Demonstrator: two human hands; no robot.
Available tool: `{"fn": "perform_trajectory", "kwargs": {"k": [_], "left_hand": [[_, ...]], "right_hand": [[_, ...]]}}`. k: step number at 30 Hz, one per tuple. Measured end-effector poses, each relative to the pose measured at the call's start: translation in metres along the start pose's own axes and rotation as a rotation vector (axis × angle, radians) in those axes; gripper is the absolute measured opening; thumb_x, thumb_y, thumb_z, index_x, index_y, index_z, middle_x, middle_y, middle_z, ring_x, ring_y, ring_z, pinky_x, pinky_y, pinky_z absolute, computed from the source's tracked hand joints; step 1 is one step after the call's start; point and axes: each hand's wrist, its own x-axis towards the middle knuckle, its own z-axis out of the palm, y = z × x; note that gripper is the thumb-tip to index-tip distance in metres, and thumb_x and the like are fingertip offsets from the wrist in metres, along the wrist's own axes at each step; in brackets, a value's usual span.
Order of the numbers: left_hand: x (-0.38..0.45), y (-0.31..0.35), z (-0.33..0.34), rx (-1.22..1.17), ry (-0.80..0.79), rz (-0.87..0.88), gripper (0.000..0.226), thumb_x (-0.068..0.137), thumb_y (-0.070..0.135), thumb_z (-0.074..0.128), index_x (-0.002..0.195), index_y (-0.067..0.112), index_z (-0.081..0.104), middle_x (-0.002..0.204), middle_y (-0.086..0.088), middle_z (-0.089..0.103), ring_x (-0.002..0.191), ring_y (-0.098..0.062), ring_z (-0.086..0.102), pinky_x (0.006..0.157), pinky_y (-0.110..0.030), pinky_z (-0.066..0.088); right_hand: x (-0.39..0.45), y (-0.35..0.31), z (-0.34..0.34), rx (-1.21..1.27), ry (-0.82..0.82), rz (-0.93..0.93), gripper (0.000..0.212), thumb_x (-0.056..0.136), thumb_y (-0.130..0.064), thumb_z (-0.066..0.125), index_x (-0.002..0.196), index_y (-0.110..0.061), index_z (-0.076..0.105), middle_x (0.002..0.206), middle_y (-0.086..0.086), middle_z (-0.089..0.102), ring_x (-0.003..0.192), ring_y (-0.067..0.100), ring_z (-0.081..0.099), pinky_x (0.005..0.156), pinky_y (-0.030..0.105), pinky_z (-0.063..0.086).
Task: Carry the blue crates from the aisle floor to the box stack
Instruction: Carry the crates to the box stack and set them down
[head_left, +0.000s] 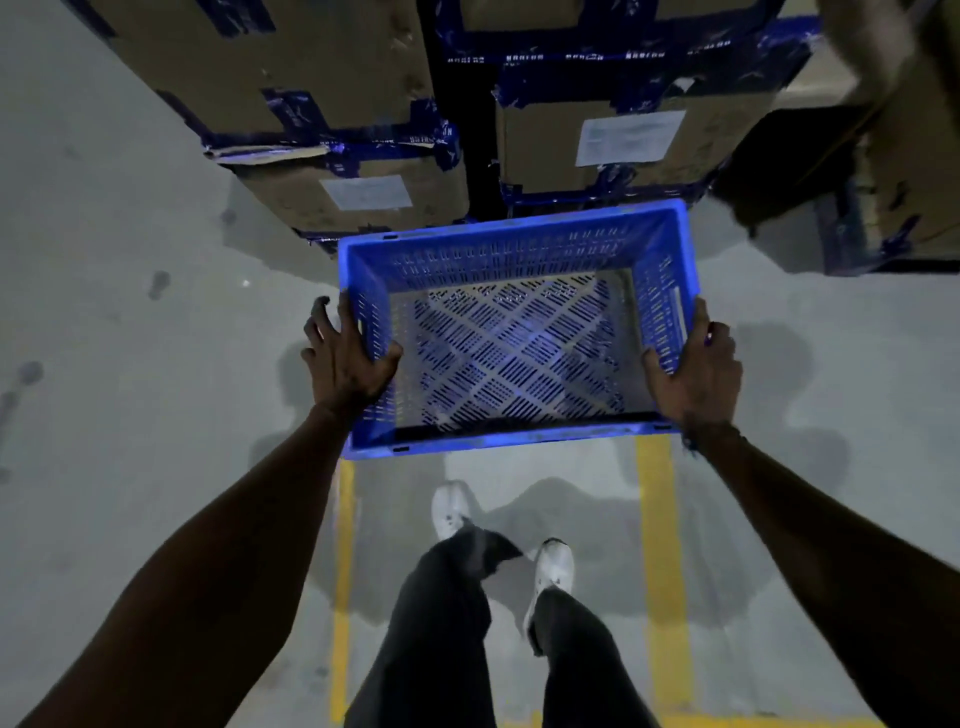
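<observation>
An empty blue crate (511, 244) with slotted walls and a perforated floor is held in front of me, above the grey floor. My left hand (347, 358) grips its left wall, thumb inside the rim. My right hand (696, 366) grips the right wall the same way. The crate's far edge is close to the box stack (358, 156), brown cardboard boxes bound with blue tape that rise just beyond it.
Two yellow floor lines (657, 545) run past my feet in white shoes (553, 569). More taped boxes (893, 171) stand at the right. A dark gap (457, 114) separates the two box columns. Open grey floor (130, 338) lies to the left.
</observation>
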Motion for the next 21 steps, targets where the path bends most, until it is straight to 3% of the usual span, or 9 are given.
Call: {"fn": "perform_trajectory", "kwargs": {"k": [4, 7, 11, 17, 21], "left_hand": [[0.024, 0.009, -0.025, 0.069, -0.043, 0.209, 0.102, 0.078, 0.066, 0.053, 0.163, 0.025, 0.013, 0.168, -0.012, 0.015, 0.15, -0.039, 0.02, 0.106, -0.066, 0.03], [0.058, 0.017, -0.034, 0.157, -0.122, 0.379, 0.101, 0.082, 0.065, 0.055, 0.164, 0.029, 0.009, 0.171, -0.005, 0.011, 0.154, -0.038, 0.017, 0.109, -0.071, 0.024], [0.104, 0.025, -0.035, 0.207, -0.224, 0.597, 0.098, 0.089, 0.065, 0.057, 0.164, 0.031, 0.004, 0.172, 0.0, 0.01, 0.156, -0.036, 0.012, 0.114, -0.07, 0.021], [0.144, 0.009, -0.041, 0.19, -0.435, 0.792, 0.099, 0.086, 0.07, 0.044, 0.162, 0.036, -0.009, 0.172, 0.002, 0.007, 0.158, -0.03, 0.01, 0.111, -0.074, 0.027], [0.149, 0.003, -0.039, 0.203, -0.399, 0.823, 0.102, 0.084, 0.071, 0.048, 0.164, 0.032, -0.002, 0.172, 0.005, 0.009, 0.154, -0.03, 0.018, 0.111, -0.072, 0.026]], "right_hand": [[-0.056, -0.017, 0.012, -0.033, 0.078, 0.184, 0.09, 0.086, -0.056, 0.051, 0.154, -0.005, 0.023, 0.148, 0.022, 0.038, 0.132, 0.039, 0.04, 0.098, 0.052, 0.039], [-0.085, -0.036, 0.017, -0.03, 0.088, 0.336, 0.095, 0.088, -0.058, 0.05, 0.154, 0.001, 0.016, 0.16, 0.022, 0.022, 0.147, 0.039, 0.024, 0.113, 0.055, 0.028], [-0.1, -0.07, 0.033, 0.035, 0.077, 0.486, 0.101, 0.088, -0.057, 0.052, 0.155, 0.004, 0.008, 0.164, 0.024, 0.009, 0.151, 0.04, 0.013, 0.117, 0.053, 0.023], [-0.102, -0.123, 0.055, 0.125, 0.119, 0.694, 0.105, 0.088, -0.06, 0.051, 0.156, 0.002, 0.0, 0.166, 0.02, -0.004, 0.153, 0.037, -0.001, 0.121, 0.051, 0.015], [-0.101, -0.156, 0.065, 0.235, 0.17, 0.788, 0.109, 0.087, -0.06, 0.053, 0.155, 0.005, 0.0, 0.164, 0.024, -0.007, 0.152, 0.04, 0.005, 0.121, 0.052, 0.019]]}}
